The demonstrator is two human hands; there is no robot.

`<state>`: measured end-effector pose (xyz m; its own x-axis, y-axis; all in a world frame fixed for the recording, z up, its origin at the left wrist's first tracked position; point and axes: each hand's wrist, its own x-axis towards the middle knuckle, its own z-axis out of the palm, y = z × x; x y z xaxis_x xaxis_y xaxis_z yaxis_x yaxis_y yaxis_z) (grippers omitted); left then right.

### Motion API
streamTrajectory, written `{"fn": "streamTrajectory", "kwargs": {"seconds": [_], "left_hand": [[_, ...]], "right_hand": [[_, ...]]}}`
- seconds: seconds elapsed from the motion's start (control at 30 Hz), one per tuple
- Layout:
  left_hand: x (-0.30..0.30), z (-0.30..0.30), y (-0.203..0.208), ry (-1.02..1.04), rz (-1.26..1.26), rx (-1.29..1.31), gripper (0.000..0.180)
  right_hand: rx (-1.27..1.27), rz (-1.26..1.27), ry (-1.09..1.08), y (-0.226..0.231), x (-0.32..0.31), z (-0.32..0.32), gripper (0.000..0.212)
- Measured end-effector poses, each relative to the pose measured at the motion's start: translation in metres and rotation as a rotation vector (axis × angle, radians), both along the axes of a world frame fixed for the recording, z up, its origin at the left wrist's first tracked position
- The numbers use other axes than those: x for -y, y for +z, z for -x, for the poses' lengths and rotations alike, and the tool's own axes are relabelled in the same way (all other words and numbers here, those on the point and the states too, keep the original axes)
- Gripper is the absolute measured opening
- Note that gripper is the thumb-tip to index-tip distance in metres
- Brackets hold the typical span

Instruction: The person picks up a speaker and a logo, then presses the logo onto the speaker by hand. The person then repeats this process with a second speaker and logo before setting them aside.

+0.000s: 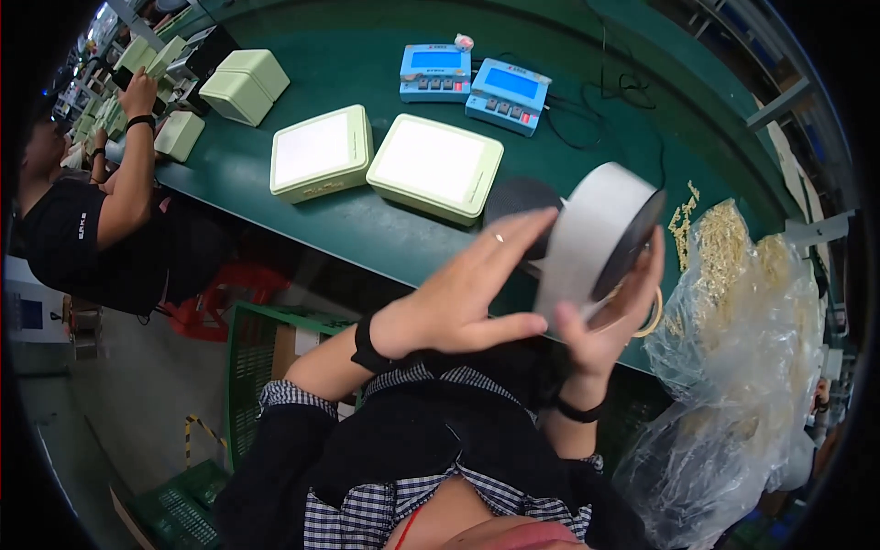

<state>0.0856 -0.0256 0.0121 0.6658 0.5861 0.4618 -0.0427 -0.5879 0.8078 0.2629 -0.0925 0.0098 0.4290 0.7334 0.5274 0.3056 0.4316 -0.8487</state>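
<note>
Both hands at the grey roll over the bench

My right hand grasps the grey roll from its right side, fingers curled behind it and thumb up at its lower edge. My left hand comes from the other side, fingers stretched out and thumb spread from them, the tips by the roll's left edge; I cannot tell whether they grip it. The roll is tilted above the front edge of the green bench, its pale band facing me and its dark side to the right. A dark disc shows beyond my left fingers; I cannot tell whether it is joined to the roll.

Left of my hands, two pale green boxes with white tops, the left box and the right box, lie just beside each other. Behind them are two blue devices with screens, one near the other. A third box is farther left. To my right, a clear bag holds gold-coloured pieces. At far left, a co-worker in black has an arm raised at more pale boxes.
</note>
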Motion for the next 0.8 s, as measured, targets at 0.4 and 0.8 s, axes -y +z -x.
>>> {"fn": "streamTrajectory", "kwargs": {"seconds": [0.4,0.8], "left_hand": [[-0.084,-0.031,0.022,-0.11,-0.482,-0.716,0.096],[-0.056,0.015,0.056,-0.077,0.115,-0.14,0.109]], "right_hand": [[0.684,0.68,-0.32,0.011,-0.067,-0.1,0.087],[0.428,0.351,0.509,0.039,-0.009,0.002,0.104]]}}
